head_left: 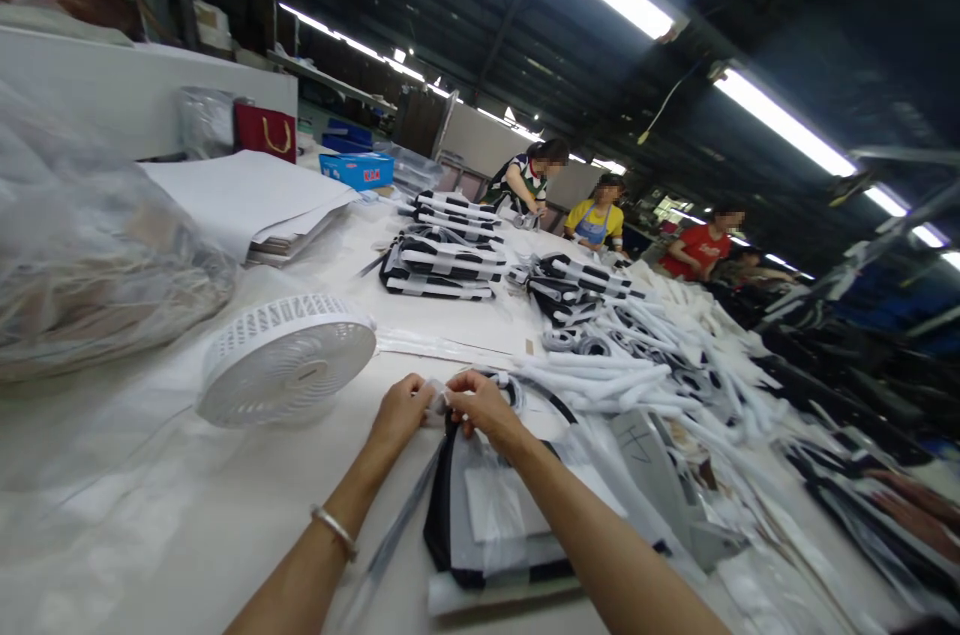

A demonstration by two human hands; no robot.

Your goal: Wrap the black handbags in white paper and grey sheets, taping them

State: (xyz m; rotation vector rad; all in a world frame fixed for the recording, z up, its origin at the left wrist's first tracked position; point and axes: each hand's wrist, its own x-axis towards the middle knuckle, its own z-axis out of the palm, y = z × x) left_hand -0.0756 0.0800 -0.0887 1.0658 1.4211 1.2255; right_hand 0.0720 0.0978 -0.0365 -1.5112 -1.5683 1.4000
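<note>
On the white table, a black and grey bag point(448, 527) lies below my hands, with white sheet and clear plastic over its front. My left hand point(405, 407) pinches a small piece of translucent wrap point(435, 399) at the bag's upper corner. From the other side, the fingers of my right hand point(484, 407) close on the same wrap. What it covers is too small to make out. A dark strap point(559, 400) curves behind my right hand, and a grey strap point(397, 530) trails down past my left wrist.
A white fan point(289, 360) stands left of my hands, near a large clear plastic bag point(97, 255). Stacked wrapped bags point(446, 260) and white-wrapped straps point(600, 380) lie ahead. A co-worker's hands point(915, 505) are at the right edge; several people work farther back.
</note>
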